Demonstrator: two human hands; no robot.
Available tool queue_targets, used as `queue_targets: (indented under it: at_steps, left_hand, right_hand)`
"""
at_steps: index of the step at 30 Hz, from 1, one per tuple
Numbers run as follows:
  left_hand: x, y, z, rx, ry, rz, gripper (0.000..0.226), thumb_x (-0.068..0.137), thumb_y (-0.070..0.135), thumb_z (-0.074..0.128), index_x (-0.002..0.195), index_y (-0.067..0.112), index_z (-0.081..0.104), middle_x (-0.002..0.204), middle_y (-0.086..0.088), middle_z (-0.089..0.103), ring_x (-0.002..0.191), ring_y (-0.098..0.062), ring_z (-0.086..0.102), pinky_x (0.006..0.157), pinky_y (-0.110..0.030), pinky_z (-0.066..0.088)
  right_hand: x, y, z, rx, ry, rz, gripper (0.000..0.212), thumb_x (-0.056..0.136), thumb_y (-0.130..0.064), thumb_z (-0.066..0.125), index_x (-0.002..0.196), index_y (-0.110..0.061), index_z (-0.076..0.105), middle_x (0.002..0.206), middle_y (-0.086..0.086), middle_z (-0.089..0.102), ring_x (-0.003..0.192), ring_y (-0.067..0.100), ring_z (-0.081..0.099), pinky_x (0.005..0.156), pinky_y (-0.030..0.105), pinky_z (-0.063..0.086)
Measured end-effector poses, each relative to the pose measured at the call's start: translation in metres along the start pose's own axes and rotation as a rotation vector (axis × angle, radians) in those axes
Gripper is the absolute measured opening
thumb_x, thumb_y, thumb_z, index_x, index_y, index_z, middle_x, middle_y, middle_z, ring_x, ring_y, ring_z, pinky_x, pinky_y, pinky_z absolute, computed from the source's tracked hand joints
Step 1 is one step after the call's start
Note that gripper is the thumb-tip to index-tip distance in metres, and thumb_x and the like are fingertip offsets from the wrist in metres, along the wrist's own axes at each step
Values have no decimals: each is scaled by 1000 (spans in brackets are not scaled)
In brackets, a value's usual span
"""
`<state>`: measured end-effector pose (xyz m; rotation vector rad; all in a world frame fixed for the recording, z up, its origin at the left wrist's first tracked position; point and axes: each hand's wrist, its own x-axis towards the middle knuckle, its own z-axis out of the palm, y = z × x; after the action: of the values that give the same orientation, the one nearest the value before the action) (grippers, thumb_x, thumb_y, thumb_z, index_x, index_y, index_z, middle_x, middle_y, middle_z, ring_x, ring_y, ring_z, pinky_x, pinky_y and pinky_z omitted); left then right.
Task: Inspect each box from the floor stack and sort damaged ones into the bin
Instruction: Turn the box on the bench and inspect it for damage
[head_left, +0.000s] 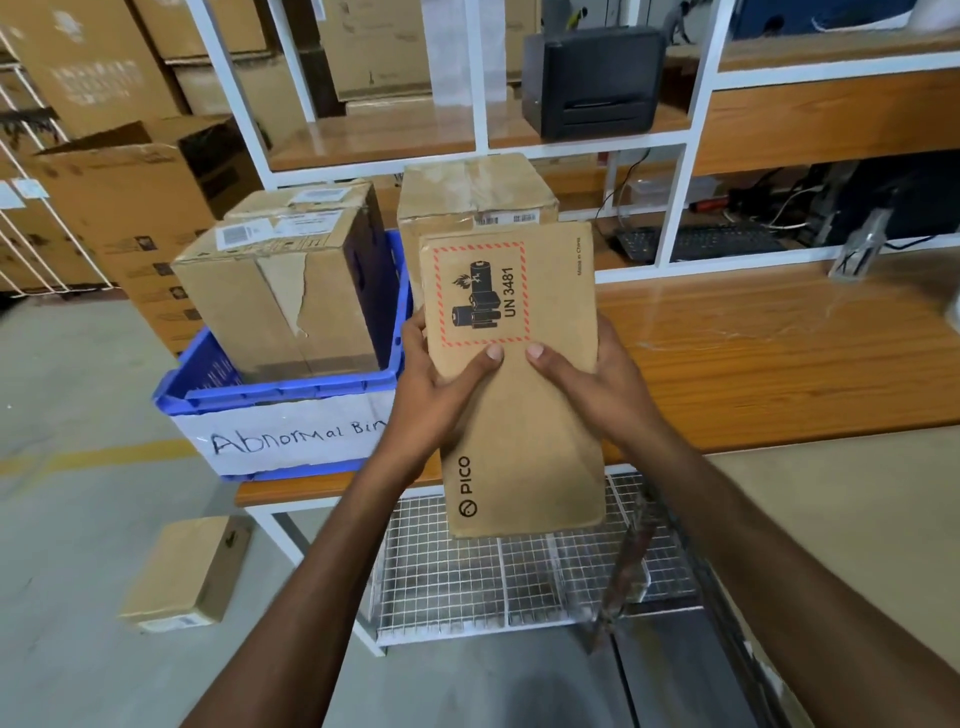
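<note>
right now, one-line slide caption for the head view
Left hand and right hand hold a PICO box marked UN 3481 beside the blue Abnormal Bin holding a torn carton

Bright, even light; perhaps edge-blurred.

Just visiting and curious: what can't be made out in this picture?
PICO box: back face turned away from the head camera; damage there unknown.
Taped box behind it: lower front hidden by the PICO box.
Blue bin label: end covered by the left hand.
Torn box labels: too small to read.
</note>
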<state>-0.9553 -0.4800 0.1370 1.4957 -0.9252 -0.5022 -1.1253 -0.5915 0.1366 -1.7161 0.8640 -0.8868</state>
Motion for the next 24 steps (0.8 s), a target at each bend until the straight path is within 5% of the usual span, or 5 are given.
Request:
queue_targets:
  at_steps: [6, 11, 13, 18, 24]
  left_hand:
    - [2, -3, 4, 154, 156, 67, 71, 87, 60, 79, 141, 31, 44, 130, 18, 67, 116, 1, 66, 101, -41, 57]
    - [-9, -13, -8, 184, -143, -60, 87, 81, 61, 83, 148, 31, 36, 132, 22, 63, 116, 6, 65, 104, -39, 56]
    - [-14, -21, -14, 194, -123, -72, 86, 81, 64, 82, 149, 33, 39, 131, 21, 66, 116, 5, 65, 105, -39, 56]
    - [-12, -19, -7, 215, -29, -60, 73, 85, 62, 79, 144, 32, 48, 130, 17, 68, 115, 0, 66, 103, -41, 56]
    - [-37, -29, -17, 165, -313, -156, 93, 83, 50, 86, 156, 47, 29, 128, 33, 64, 115, 9, 64, 94, -24, 58]
  right_hand:
    - [6, -5, 12, -84, 110, -43, 56, 90, -60, 73, 136, -33, 56, 113, -19, 69, 105, 6, 67, 85, 27, 52]
    - [8, 7, -8, -17, -21, 69, 73, 86, -60, 78, 144, -32, 44, 119, -19, 67, 111, 8, 67, 89, 35, 55]
    - [3, 17, -11, -43, -104, 102, 85, 79, -60, 83, 147, -32, 41, 125, -16, 66, 113, 8, 66, 92, 37, 55]
    - [-4, 26, -1, -141, 34, 36, 49, 87, -58, 77, 125, -32, 58, 104, -24, 67, 99, -3, 64, 82, 32, 52]
    - [-20, 36, -12, -91, -79, 58, 63, 87, -60, 76, 141, -37, 52, 121, -19, 70, 109, 3, 67, 94, 41, 57]
